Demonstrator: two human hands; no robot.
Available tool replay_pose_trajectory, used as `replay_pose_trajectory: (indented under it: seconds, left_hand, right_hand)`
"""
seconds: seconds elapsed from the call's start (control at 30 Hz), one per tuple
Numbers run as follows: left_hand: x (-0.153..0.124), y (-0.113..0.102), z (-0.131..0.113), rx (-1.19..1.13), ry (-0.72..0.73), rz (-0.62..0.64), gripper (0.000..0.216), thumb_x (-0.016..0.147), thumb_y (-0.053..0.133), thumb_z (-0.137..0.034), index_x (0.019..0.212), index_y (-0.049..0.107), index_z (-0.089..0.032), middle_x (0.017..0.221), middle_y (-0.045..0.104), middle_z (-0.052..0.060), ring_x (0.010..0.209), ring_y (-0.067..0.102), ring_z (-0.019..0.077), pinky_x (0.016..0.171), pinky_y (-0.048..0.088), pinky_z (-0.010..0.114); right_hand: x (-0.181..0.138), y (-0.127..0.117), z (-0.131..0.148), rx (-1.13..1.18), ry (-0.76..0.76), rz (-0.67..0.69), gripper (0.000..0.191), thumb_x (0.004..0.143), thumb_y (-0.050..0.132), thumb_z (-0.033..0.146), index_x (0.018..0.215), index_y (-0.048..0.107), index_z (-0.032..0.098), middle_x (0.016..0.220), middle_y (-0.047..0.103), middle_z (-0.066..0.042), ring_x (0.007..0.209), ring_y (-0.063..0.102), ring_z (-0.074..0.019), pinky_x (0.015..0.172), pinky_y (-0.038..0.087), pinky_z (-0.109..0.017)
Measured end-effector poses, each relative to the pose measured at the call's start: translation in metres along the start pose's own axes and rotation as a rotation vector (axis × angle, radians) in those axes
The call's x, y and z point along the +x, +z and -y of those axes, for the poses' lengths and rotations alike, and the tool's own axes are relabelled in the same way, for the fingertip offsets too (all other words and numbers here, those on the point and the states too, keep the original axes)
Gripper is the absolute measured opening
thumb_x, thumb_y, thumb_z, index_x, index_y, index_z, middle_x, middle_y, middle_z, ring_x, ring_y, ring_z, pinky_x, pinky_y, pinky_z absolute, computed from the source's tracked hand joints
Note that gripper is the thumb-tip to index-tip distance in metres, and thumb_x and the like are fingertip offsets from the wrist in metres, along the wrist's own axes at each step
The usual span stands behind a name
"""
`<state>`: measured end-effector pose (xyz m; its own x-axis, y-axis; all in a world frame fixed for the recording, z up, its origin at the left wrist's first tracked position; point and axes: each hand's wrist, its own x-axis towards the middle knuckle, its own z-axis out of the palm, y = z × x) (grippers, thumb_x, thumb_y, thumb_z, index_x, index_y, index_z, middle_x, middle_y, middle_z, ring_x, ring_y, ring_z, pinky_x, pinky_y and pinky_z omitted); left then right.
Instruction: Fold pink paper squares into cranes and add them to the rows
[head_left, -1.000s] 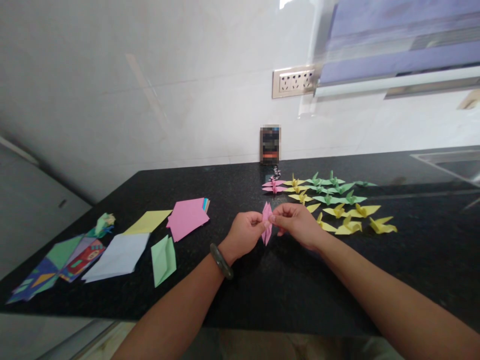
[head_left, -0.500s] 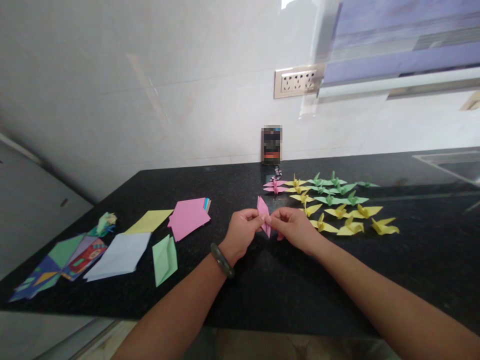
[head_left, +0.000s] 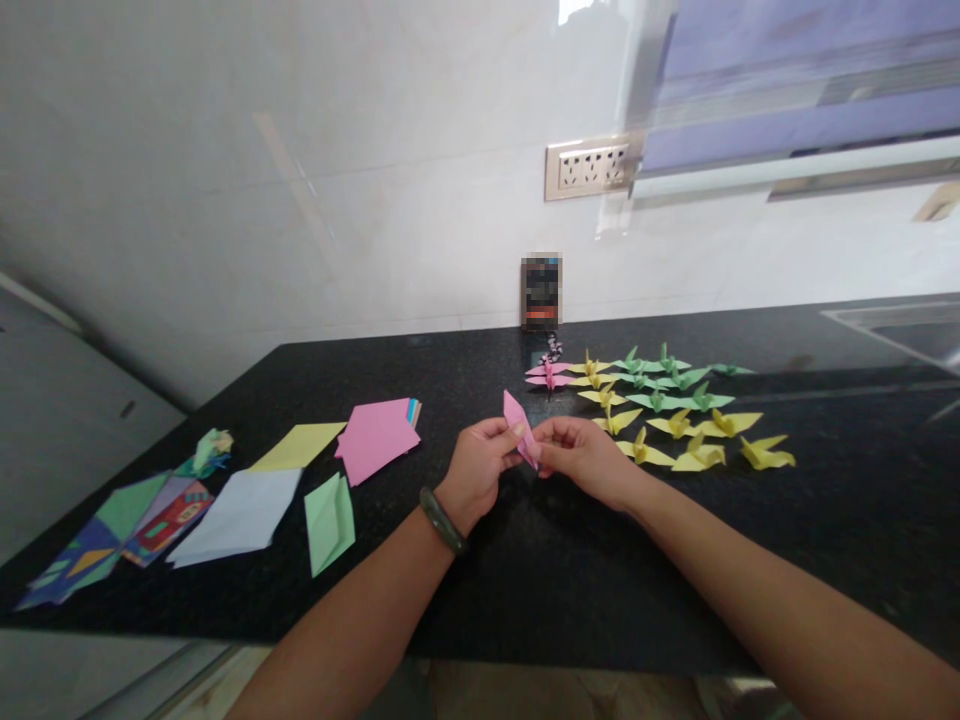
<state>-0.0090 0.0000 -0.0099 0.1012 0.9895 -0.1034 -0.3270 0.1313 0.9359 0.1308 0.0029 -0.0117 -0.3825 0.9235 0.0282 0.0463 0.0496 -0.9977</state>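
Both hands hold a small folded pink paper piece [head_left: 519, 423] just above the black counter [head_left: 525, 560]. My left hand [head_left: 480, 468], with a dark bangle on its wrist, pinches the piece from the left. My right hand [head_left: 585, 458] pinches its lower end from the right. The pink tip slants up and to the left between my fingers. Right behind my hands lie several finished paper cranes: yellow ones [head_left: 697, 455], green ones [head_left: 660, 385] and a pink one [head_left: 547, 375].
Flat sheets lie at the left: a pink stack [head_left: 375, 436], a yellow sheet [head_left: 296, 445], a pale blue sheet [head_left: 240, 510], a folded green piece [head_left: 328, 518] and patterned papers [head_left: 112, 530]. A small dark object [head_left: 541, 292] leans against the white wall below a socket strip [head_left: 589, 167].
The pink piece has turned from hanging upright to slanting up-left, and both hands have shifted slightly lower and closer together on it.
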Motion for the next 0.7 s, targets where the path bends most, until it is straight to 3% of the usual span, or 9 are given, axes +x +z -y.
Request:
replay_pose_trajectory:
  seconds: [0.17,0.33,0.43,0.53,0.7]
  left_hand:
    - [-0.001,0.002,0.000,-0.007,0.013,0.008,0.022,0.059,0.071,-0.027,0.059,0.057,-0.010,0.056,0.054,-0.001,0.051,0.051,0.0077,0.055,0.044,0.022]
    - [-0.001,0.004,-0.001,-0.043,0.028,-0.044,0.023,0.057,0.072,-0.028,0.057,0.056,-0.011,0.056,0.054,-0.001,0.052,0.051,0.0084,0.055,0.043,0.023]
    - [0.003,-0.001,-0.002,-0.018,0.059,-0.090,0.022,0.058,0.071,-0.029,0.059,0.057,-0.012,0.060,0.055,0.000,0.055,0.051,0.0084,0.057,0.042,0.022]
    - [0.004,-0.006,-0.003,0.216,0.174,-0.104,0.024,0.064,0.066,-0.031,0.054,0.054,-0.012,0.052,0.048,-0.003,0.050,0.043,0.0067,0.051,0.035,0.020]
    - [0.000,-0.007,-0.003,0.634,0.287,-0.021,0.026,0.069,0.060,-0.030,0.051,0.053,-0.013,0.047,0.040,-0.005,0.047,0.034,0.0067,0.046,0.026,0.021]
  right_hand:
    - [-0.002,0.001,0.000,-0.119,0.034,-0.005,0.029,0.074,0.057,0.041,0.062,0.053,0.015,0.051,0.049,0.004,0.046,0.045,-0.0067,0.045,0.040,-0.019]
    - [-0.003,0.001,0.000,-0.302,0.020,-0.042,0.016,0.073,0.054,0.025,0.061,0.053,0.016,0.047,0.049,0.004,0.042,0.045,-0.0067,0.042,0.034,-0.018]
    - [-0.003,-0.005,0.000,-0.346,0.094,0.034,0.006,0.068,0.055,0.019,0.063,0.056,0.016,0.051,0.053,0.004,0.042,0.047,-0.0072,0.040,0.034,-0.018]
    - [-0.002,-0.012,0.000,-0.370,0.108,0.124,0.006,0.067,0.056,0.019,0.063,0.058,0.016,0.055,0.056,0.002,0.044,0.048,-0.0077,0.041,0.037,-0.019]
    - [0.001,-0.014,0.006,-0.153,-0.112,-0.164,0.021,0.073,0.058,0.036,0.078,0.057,0.016,0.059,0.052,0.003,0.050,0.047,-0.0086,0.047,0.041,-0.022]
